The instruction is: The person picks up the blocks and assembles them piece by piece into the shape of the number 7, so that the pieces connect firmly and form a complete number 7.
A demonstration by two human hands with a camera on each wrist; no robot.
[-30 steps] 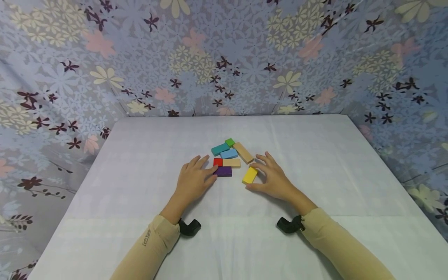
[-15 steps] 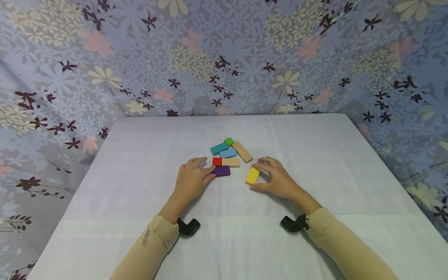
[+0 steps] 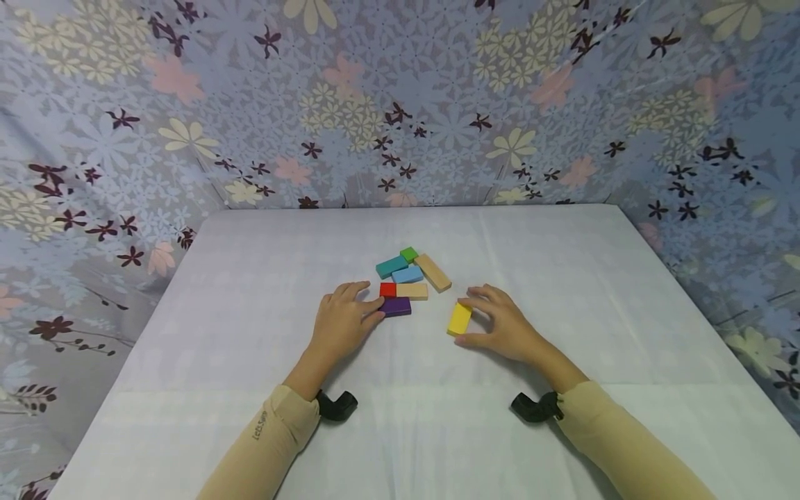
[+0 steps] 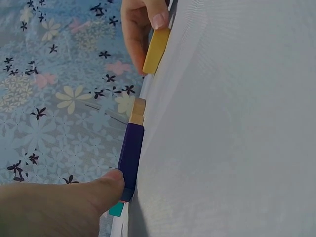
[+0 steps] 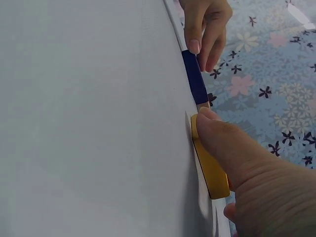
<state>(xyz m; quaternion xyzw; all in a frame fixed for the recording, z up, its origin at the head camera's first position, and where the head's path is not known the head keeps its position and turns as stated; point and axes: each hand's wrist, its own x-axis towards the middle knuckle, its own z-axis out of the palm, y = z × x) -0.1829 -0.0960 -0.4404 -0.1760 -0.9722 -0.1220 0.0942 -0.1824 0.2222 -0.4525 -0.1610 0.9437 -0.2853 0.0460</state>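
Note:
My left hand [image 3: 342,321] pinches the left end of a purple block [image 3: 397,307] between thumb and fingers. In the left wrist view the thumb lies on the side of the purple block [image 4: 131,153]. To the right, my right hand [image 3: 500,325] holds a yellow block [image 3: 459,319] by its right side, thumb near and fingers far. Seen from the right wrist, the thumb lies on the yellow block [image 5: 211,168]. Just behind the purple block, a red block [image 3: 387,289] sits end to end with a light wooden block [image 3: 412,292].
Farther back lie a light blue block [image 3: 407,274], a teal block [image 3: 392,266], a small green block [image 3: 408,254] and a slanted wooden block [image 3: 433,271]. A white cloth covers the table [image 3: 287,243]. Floral fabric [image 3: 400,104] hangs behind it.
My right hand has slid the yellow block rightward and slightly nearer, turning it more upright in view. The purple block shifted a little left with my left hand, which then stayed still.

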